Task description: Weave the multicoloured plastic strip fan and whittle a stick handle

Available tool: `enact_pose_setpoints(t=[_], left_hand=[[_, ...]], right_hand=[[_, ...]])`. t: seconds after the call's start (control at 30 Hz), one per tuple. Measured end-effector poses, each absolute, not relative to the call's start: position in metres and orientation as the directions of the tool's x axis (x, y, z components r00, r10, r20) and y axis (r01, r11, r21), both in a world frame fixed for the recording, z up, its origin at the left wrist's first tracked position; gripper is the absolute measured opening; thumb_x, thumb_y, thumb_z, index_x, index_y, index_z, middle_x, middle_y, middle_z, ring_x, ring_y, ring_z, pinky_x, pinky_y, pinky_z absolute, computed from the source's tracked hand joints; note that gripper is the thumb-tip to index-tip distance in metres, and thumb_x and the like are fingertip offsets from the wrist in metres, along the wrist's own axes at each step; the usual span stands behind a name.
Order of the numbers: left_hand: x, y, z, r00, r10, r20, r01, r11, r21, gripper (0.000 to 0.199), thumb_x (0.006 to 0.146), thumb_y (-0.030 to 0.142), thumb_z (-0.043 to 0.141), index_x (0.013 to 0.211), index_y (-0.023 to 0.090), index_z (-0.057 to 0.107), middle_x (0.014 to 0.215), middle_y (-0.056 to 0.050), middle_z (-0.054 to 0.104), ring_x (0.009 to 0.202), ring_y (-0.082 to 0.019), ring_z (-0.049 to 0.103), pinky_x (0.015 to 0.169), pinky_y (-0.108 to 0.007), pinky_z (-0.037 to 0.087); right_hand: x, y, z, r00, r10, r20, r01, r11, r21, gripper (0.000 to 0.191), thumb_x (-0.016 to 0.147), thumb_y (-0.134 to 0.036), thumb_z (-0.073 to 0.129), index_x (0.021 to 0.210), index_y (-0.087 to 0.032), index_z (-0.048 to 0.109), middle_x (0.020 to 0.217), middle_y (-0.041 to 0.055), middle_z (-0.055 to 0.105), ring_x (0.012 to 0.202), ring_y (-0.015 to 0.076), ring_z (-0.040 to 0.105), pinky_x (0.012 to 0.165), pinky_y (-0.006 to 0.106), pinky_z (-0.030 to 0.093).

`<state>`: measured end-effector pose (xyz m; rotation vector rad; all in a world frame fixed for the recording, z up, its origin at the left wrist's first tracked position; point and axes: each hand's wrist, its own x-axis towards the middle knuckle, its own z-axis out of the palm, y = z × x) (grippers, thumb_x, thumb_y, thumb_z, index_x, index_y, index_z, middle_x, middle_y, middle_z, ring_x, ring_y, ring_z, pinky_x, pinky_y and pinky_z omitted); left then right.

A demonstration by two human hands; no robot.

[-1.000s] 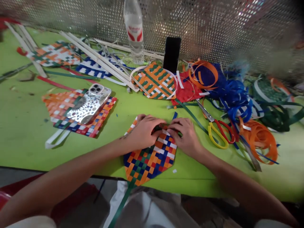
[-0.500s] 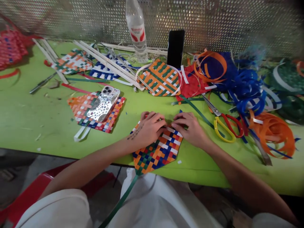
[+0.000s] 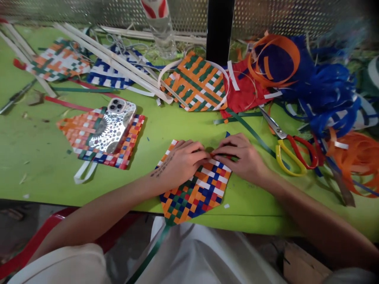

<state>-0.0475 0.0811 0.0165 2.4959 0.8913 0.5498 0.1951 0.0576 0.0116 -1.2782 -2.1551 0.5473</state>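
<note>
A woven piece of orange, white, blue, green and red plastic strips (image 3: 204,193) lies at the table's front edge, its pointed end towards me. From that point a long green strip (image 3: 151,250) trails down over my lap. My left hand (image 3: 185,161) rests across the piece's far left part, thumb and fingers closed on its far edge. Against it, my right hand (image 3: 244,157) pinches the same edge from the right. The fingertips nearly meet, and the strip ends between them are mostly hidden. A dark blue strip end pokes up behind my right fingers.
Scissors with yellow and red handles (image 3: 288,148) lie to the right, near orange strip coils (image 3: 355,161) and blue strips (image 3: 328,94). On the left a patterned phone (image 3: 114,126) lies on another woven piece (image 3: 79,130). A bottle (image 3: 161,31) and an upright black phone (image 3: 219,31) stand behind.
The view has tipped down and come closer, so the table things appear shifted. Both hands stay at the woven piece's far edge, with the fingertips drawn slightly closer together.
</note>
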Motion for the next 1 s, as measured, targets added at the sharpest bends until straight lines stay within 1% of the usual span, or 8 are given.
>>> enact_pose_setpoints(t=[0.1, 0.3, 0.4, 0.53, 0.63, 0.8, 0.9, 1.0], left_hand=[[-0.048, 0.082, 0.019, 0.723, 0.658, 0.21, 0.49, -0.703, 0.516, 0.018, 0.104, 0.021, 0.058, 0.107, 0.022, 0.076, 0.101, -0.002, 0.073, 0.096, -0.019, 0.063, 0.085, -0.036, 0.042], [-0.047, 0.084, 0.021, 0.711, 0.67, 0.212, 0.487, -0.688, 0.539, 0.021, 0.106, 0.028, 0.056, 0.105, 0.023, 0.076, 0.097, -0.002, 0.073, 0.093, -0.019, 0.063, 0.082, -0.036, 0.042], [-0.047, 0.084, 0.021, 0.713, 0.674, 0.195, 0.488, -0.676, 0.552, 0.02, 0.106, 0.026, 0.057, 0.104, 0.023, 0.077, 0.096, -0.002, 0.073, 0.094, -0.019, 0.063, 0.084, -0.036, 0.043], [-0.047, 0.085, 0.022, 0.71, 0.683, 0.172, 0.5, -0.66, 0.561, 0.022, 0.106, 0.029, 0.056, 0.104, 0.024, 0.078, 0.096, -0.002, 0.073, 0.093, -0.018, 0.063, 0.084, -0.035, 0.043], [-0.047, 0.084, 0.021, 0.705, 0.687, 0.177, 0.507, -0.662, 0.552, 0.024, 0.107, 0.031, 0.055, 0.103, 0.025, 0.078, 0.096, -0.002, 0.074, 0.091, -0.018, 0.063, 0.083, -0.035, 0.043], [-0.048, 0.084, 0.02, 0.704, 0.685, 0.188, 0.507, -0.67, 0.542, 0.021, 0.106, 0.028, 0.057, 0.106, 0.024, 0.077, 0.098, -0.002, 0.075, 0.092, -0.018, 0.064, 0.083, -0.035, 0.043], [-0.048, 0.085, 0.021, 0.709, 0.679, 0.188, 0.497, -0.671, 0.551, 0.019, 0.105, 0.027, 0.058, 0.107, 0.023, 0.077, 0.098, -0.001, 0.075, 0.091, -0.017, 0.062, 0.084, -0.035, 0.044], [-0.048, 0.086, 0.023, 0.712, 0.674, 0.198, 0.481, -0.673, 0.562, 0.017, 0.104, 0.023, 0.06, 0.107, 0.023, 0.076, 0.096, 0.0, 0.074, 0.089, -0.017, 0.061, 0.082, -0.035, 0.044]], right_hand=[[0.2, 0.059, 0.01, -0.452, 0.818, 0.355, 0.6, 0.574, -0.557, 0.014, 0.098, -0.025, 0.069, 0.1, -0.022, 0.082, 0.1, 0.0074, 0.073, 0.094, 0.0207, 0.061, 0.085, 0.039, 0.051], [0.206, 0.062, 0.01, -0.603, 0.698, 0.385, 0.55, 0.714, -0.433, 0.014, 0.099, -0.022, 0.066, 0.109, -0.021, 0.076, 0.103, 0.0059, 0.074, 0.094, 0.0195, 0.06, 0.085, 0.037, 0.053], [0.202, 0.064, 0.01, -0.593, 0.71, 0.38, 0.523, 0.699, -0.488, 0.013, 0.1, -0.023, 0.066, 0.11, -0.019, 0.074, 0.104, 0.0058, 0.075, 0.093, 0.0188, 0.061, 0.087, 0.038, 0.053], [0.197, 0.07, 0.013, -0.567, 0.76, 0.317, 0.464, 0.613, -0.64, 0.011, 0.099, -0.021, 0.066, 0.105, -0.019, 0.075, 0.102, 0.0062, 0.076, 0.092, 0.0191, 0.062, 0.086, 0.037, 0.052], [0.197, 0.075, 0.012, -0.572, 0.755, 0.322, 0.426, 0.608, -0.669, 0.011, 0.1, -0.022, 0.065, 0.1, -0.019, 0.076, 0.098, 0.0058, 0.076, 0.089, 0.0186, 0.062, 0.083, 0.037, 0.051], [0.204, 0.077, 0.01, -0.627, 0.687, 0.367, 0.436, 0.7, -0.565, 0.013, 0.102, -0.019, 0.061, 0.102, -0.018, 0.074, 0.099, 0.0073, 0.074, 0.088, 0.0184, 0.061, 0.083, 0.037, 0.053], [0.206, 0.074, 0.01, -0.648, 0.67, 0.362, 0.477, 0.727, -0.493, 0.01, 0.1, -0.016, 0.062, 0.101, -0.018, 0.072, 0.1, 0.0071, 0.075, 0.089, 0.0192, 0.062, 0.083, 0.037, 0.052], [0.206, 0.072, 0.013, -0.669, 0.663, 0.337, 0.49, 0.733, -0.471, 0.009, 0.1, -0.016, 0.063, 0.101, -0.018, 0.071, 0.101, 0.0062, 0.074, 0.092, 0.0196, 0.061, 0.083, 0.037, 0.053]])
